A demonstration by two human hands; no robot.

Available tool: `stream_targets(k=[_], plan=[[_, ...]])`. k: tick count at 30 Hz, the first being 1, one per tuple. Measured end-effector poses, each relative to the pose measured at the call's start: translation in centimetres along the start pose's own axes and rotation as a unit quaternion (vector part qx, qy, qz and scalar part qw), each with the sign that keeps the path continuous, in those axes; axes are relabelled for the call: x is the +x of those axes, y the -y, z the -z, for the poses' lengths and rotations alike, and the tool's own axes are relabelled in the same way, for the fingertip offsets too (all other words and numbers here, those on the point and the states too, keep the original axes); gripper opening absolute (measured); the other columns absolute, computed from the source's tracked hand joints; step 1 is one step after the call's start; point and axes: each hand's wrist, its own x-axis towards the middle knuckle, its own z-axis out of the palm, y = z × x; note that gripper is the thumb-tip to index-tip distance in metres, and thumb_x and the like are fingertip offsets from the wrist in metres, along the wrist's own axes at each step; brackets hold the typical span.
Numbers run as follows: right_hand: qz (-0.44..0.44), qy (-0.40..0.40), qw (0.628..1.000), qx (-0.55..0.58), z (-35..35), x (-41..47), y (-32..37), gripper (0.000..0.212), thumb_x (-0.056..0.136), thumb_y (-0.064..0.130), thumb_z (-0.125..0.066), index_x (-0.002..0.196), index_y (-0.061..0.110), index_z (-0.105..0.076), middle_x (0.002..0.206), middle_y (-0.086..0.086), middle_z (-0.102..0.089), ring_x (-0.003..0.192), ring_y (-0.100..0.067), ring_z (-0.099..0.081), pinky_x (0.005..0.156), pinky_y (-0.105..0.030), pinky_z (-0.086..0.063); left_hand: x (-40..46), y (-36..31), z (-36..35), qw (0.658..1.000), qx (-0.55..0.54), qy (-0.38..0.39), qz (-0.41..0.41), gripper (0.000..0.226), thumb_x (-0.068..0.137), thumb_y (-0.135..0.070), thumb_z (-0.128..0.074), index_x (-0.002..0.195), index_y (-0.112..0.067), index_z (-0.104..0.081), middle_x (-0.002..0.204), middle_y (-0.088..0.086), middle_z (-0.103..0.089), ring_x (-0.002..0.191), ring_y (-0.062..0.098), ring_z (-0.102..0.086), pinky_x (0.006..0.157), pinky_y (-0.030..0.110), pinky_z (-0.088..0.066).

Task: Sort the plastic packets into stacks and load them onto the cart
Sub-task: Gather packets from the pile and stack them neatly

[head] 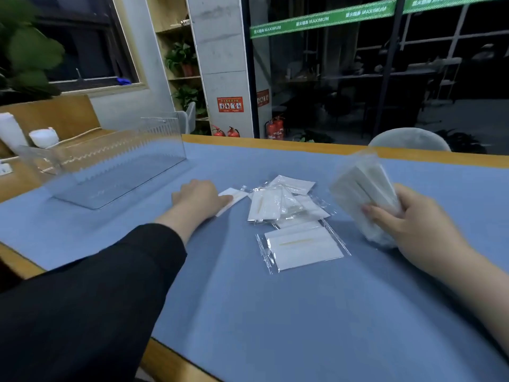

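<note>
Several clear plastic packets with white inserts lie in a loose pile (283, 201) on the blue table mat. One larger packet (301, 248) lies flat in front of the pile. My left hand (199, 197) rests on the mat left of the pile, fingers curled, its fingertips on a single packet (234, 197). My right hand (413, 224) grips a blurred stack of packets (363, 188), held tilted above the mat to the right of the pile.
A clear acrylic bin (115, 172) stands on the mat at the back left. The wooden table edge (275, 143) runs along the far side, with a grey chair back (409, 139) behind it. White containers (44, 137) sit at far left.
</note>
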Motion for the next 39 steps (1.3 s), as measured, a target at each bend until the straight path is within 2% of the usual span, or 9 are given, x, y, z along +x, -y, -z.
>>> stream_targets(k=[6, 10, 13, 17, 21, 27, 30, 35, 39], plan=[[-0.011, 0.002, 0.999, 0.044, 0.3, 0.3, -0.6, 0.017, 0.093, 0.037, -0.068, 0.095, 0.021, -0.063, 0.086, -0.001, -0.069, 0.082, -0.024, -0.064, 0.068, -0.036, -0.047, 0.7, -1.0, 2.4, 0.997, -0.013, 0.073, -0.015, 0.046, 0.093, -0.058, -0.061, 0.088, -0.013, -0.051, 0.095, 0.003, -0.056, 0.092, 0.029, -0.054, 0.08, 0.033, -0.041], [-0.01, 0.003, 0.999, 0.049, 0.3, 0.8, -1.0, 0.017, 0.093, 0.035, -0.068, 0.093, 0.02, -0.063, 0.087, -0.002, -0.069, 0.083, -0.025, -0.064, 0.075, -0.04, -0.05, 0.7, -1.6, 2.7, 0.996, -0.072, 0.056, -0.006, 0.039, 0.097, -0.048, -0.06, 0.104, -0.009, -0.059, 0.111, 0.008, -0.06, 0.098, 0.032, -0.057, 0.081, 0.033, -0.04], [-0.007, 0.003, 0.998, 0.056, 0.2, 1.0, -1.3, 0.019, 0.093, 0.035, -0.069, 0.093, 0.017, -0.063, 0.088, -0.005, -0.07, 0.084, -0.028, -0.065, 0.078, -0.045, -0.052, 0.2, -2.6, 2.7, 0.964, -0.259, 0.061, -0.004, 0.036, 0.098, -0.04, -0.065, 0.109, -0.006, -0.061, 0.1, 0.009, -0.058, 0.083, 0.027, -0.055, 0.078, 0.035, -0.042], [-0.007, 0.007, 0.998, 0.07, 0.2, 1.2, -1.6, 0.018, 0.093, 0.034, -0.069, 0.097, 0.017, -0.065, 0.09, -0.005, -0.071, 0.085, -0.028, -0.066, 0.079, -0.043, -0.053, -1.3, -3.6, 2.8, 0.964, -0.248, 0.092, -0.036, 0.052, 0.097, -0.047, -0.063, 0.134, -0.01, -0.061, 0.136, 0.009, -0.059, 0.125, 0.032, -0.054, 0.107, 0.046, -0.045], [-0.005, 0.007, 0.997, 0.078, 0.1, 1.2, -1.5, 0.017, 0.093, 0.033, -0.069, 0.1, 0.018, -0.065, 0.089, -0.004, -0.071, 0.085, -0.025, -0.066, 0.078, -0.04, -0.052, -3.7, -6.1, 2.9, 0.973, -0.2, 0.089, -0.077, 0.052, 0.102, -0.045, -0.056, 0.142, -0.013, -0.056, 0.148, 0.008, -0.052, 0.133, 0.032, -0.05, 0.109, 0.039, -0.043], [-0.001, 0.009, 0.996, 0.085, 0.2, 1.2, -1.4, 0.015, 0.094, 0.031, -0.069, 0.095, 0.017, -0.064, 0.086, -0.001, -0.07, 0.081, -0.022, -0.065, 0.069, -0.033, -0.047, -4.4, -9.6, 1.4, 0.977, -0.173, 0.07, -0.101, 0.026, 0.092, -0.034, -0.071, 0.101, -0.011, -0.063, 0.106, 0.01, -0.064, 0.093, 0.029, -0.059, 0.091, 0.035, -0.051], [0.001, 0.01, 0.997, 0.079, 0.3, 1.2, -1.5, 0.017, 0.094, 0.032, -0.069, 0.093, 0.015, -0.062, 0.083, -0.002, -0.068, 0.078, -0.023, -0.063, 0.066, -0.032, -0.046, -5.1, -10.9, 1.7, 0.982, -0.147, 0.077, -0.087, 0.028, 0.091, -0.032, -0.071, 0.106, -0.016, -0.054, 0.09, 0.002, -0.052, 0.092, 0.028, -0.053, 0.089, 0.033, -0.05], [-0.001, 0.01, 0.996, 0.084, 0.4, 1.3, -1.7, 0.018, 0.093, 0.033, -0.069, 0.09, 0.017, -0.061, 0.082, 0.0, -0.068, 0.075, -0.02, -0.062, 0.064, -0.031, -0.045, -6.1, -12.8, 2.0, 0.976, -0.15, 0.092, -0.126, 0.077, 0.089, -0.038, -0.077, 0.152, -0.014, -0.04, 0.15, 0.008, -0.045, 0.134, 0.031, -0.049, 0.104, 0.037, -0.045], [-0.007, 0.013, 0.995, 0.098, 0.6, 1.3, -1.7, 0.014, 0.094, 0.032, -0.069, 0.092, 0.02, -0.062, 0.082, 0.005, -0.068, 0.073, -0.013, -0.061, 0.059, -0.026, -0.043, -6.6, -14.2, 1.5, 0.965, -0.196, 0.096, -0.144, 0.084, 0.084, -0.03, -0.083, 0.154, -0.018, -0.038, 0.15, 0.008, -0.045, 0.13, 0.033, -0.05, 0.096, 0.036, -0.048]])
